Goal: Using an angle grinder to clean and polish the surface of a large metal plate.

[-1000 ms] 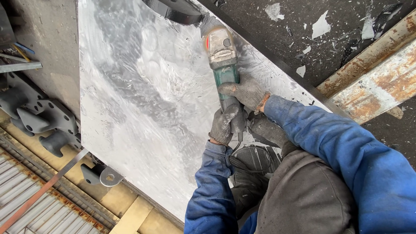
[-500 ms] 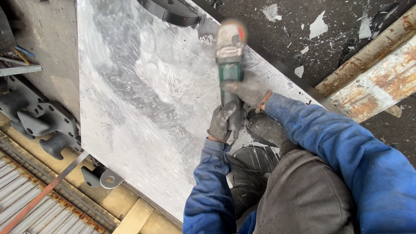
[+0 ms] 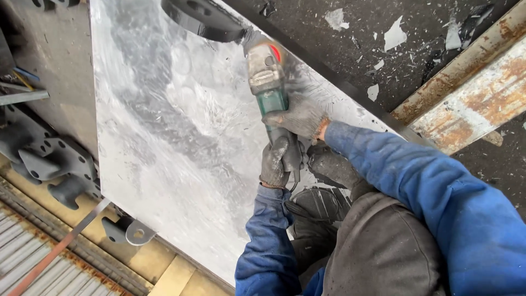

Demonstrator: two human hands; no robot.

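Both gloved hands clamp the angle grinder [image 3: 272,90], left hand [image 3: 275,163] rearmost, right hand [image 3: 297,116] further forward, head pointing away across the steel plate [image 3: 164,137].

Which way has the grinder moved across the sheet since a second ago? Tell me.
Yes. The angle grinder has moved along the metal sheet toward the dark round part at its far edge.

Both gloved hands, left [image 3: 275,164] and right [image 3: 298,116], clenched, arms outstretched
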